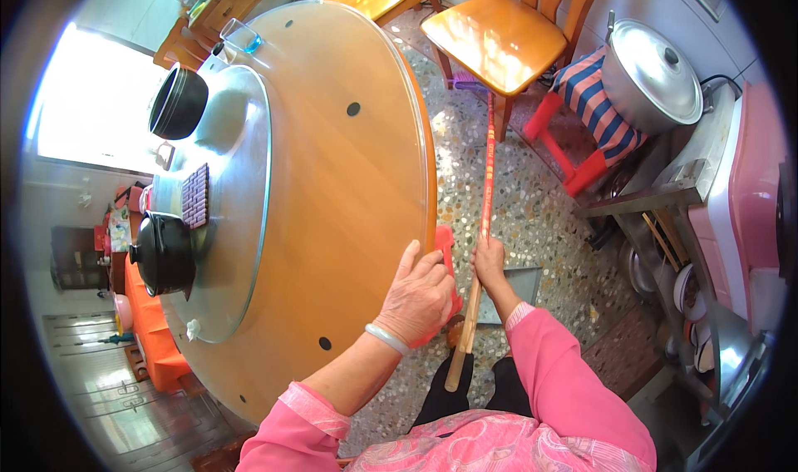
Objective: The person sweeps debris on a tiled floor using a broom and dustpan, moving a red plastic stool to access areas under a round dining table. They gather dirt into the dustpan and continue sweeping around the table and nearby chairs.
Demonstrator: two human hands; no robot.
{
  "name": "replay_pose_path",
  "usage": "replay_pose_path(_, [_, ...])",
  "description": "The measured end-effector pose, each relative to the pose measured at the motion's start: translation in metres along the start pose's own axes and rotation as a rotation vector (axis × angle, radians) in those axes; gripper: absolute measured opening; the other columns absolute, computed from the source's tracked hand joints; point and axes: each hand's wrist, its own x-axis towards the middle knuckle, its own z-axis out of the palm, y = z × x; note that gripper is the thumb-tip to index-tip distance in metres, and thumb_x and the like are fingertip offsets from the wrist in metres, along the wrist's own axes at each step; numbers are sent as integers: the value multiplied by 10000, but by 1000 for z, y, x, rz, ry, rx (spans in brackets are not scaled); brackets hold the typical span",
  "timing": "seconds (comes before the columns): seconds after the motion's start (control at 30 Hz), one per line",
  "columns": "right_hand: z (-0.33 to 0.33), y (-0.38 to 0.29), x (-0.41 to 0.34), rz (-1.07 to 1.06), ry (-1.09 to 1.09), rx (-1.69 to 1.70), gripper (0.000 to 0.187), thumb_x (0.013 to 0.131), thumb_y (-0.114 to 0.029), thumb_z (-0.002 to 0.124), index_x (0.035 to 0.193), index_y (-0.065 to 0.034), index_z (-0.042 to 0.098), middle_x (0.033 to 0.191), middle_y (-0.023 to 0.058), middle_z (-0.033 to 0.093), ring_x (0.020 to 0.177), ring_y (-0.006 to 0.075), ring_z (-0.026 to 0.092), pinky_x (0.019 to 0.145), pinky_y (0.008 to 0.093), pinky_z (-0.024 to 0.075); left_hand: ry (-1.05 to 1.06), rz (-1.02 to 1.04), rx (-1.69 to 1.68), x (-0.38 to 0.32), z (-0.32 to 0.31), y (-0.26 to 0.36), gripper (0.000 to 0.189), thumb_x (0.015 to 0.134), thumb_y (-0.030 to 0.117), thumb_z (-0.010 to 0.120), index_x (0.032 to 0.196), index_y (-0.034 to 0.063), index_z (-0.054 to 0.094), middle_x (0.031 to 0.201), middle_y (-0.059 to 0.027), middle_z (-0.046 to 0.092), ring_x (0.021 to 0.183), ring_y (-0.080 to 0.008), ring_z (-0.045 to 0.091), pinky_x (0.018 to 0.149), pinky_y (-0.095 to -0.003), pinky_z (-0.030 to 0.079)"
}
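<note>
My right hand [490,263] is closed around the broom's handle [488,185], whose upper stretch is bare wood and lower stretch is wrapped in red bearing writing. Purple broom bristles [469,82] touch the floor beside and partly under a wooden chair [499,41]. My left hand [419,297], with a pale bangle at the wrist, rests on the rim of the round wooden table [349,222], fingers a little apart and holding nothing. Below that rim a red plastic stool [445,241] shows, mostly hidden by the hand and the table.
A glass turntable [240,272] carries a lidded black pot [165,253] and another black pot [187,104]. At right, a large aluminium pot [651,76] stands over striped cloth on a red stool [561,151]. A metal rack [642,202] borders the speckled floor [530,216].
</note>
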Motion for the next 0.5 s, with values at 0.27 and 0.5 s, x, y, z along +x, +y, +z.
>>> replay_pose_path(0.27, [82,-66,114,4,150,-111,424,872,-309,428,663,34,562,500,111,539,408,243,546,392,360,449,67,11,-115,-1,3,-4,146,682,139,585,807,65,566,916,-49,565,1009,-207,516,992,-477,271])
replay_pose_path(0.5, [32,-62,117,259,-67,-94,302,830,-218,388,728,35,518,499,110,477,390,226,506,344,363,409,94,9,-214,-3,3,-5,167,674,143,605,811,57,562,920,-53,566,1003,-211,519,1000,-485,261])
